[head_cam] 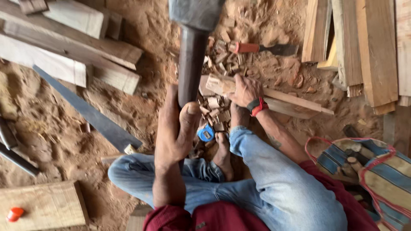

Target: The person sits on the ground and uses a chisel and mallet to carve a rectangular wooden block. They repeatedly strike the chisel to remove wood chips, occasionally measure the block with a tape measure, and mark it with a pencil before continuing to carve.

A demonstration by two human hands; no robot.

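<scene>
1. Your left hand is clenched around the dark handle of a mallet, raised close to the camera, its grey head at 12 o'clock.
2. Your right hand grips a long wooden piece that lies on the sandy floor and runs toward 3 o'clock.
3. Wood chips lie just beneath that piece, near your bare foot.
4. An orange-handled chisel rests at 1 o'clock.
5. A handsaw lies at 9 o'clock; a striped bag sits at 4 o'clock.
</scene>
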